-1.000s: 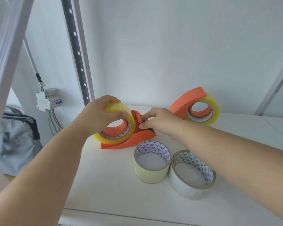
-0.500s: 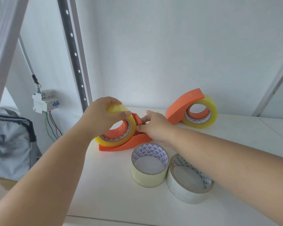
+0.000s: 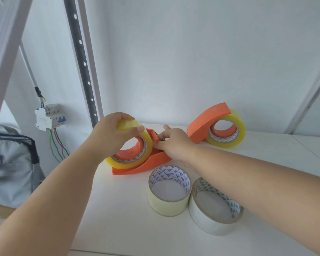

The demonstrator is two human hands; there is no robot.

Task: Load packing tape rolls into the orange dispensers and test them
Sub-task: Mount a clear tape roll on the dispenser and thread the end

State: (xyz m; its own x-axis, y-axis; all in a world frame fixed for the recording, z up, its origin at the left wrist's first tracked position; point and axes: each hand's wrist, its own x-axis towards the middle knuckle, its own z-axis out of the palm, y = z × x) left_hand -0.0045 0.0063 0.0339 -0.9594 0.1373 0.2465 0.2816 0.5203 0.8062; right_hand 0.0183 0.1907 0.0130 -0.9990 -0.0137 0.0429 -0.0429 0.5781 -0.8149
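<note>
A yellowish tape roll point(image 3: 131, 145) sits in the near orange dispenser point(image 3: 142, 163) on the white shelf point(image 3: 118, 218). The left hand point(image 3: 111, 137) curls over the roll's top, gripping it; the right hand point(image 3: 174, 145) pinches at the dispenser's front end at 3 o'clock of the roll. At 2 o'clock stands a second loaded dispenser point(image 3: 209, 122); at 5 o'clock, two loose rolls point(image 3: 168, 191) lie flat, touching

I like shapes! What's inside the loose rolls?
Blue triangles on white, inside both loose rolls, head view.

White shelf point(image 3: 118, 228) against a white wall point(image 3: 192, 61); perforated upright point(image 3: 81, 61), breaker box point(image 3: 49, 116), grey bag point(image 3: 9, 169) left
</note>
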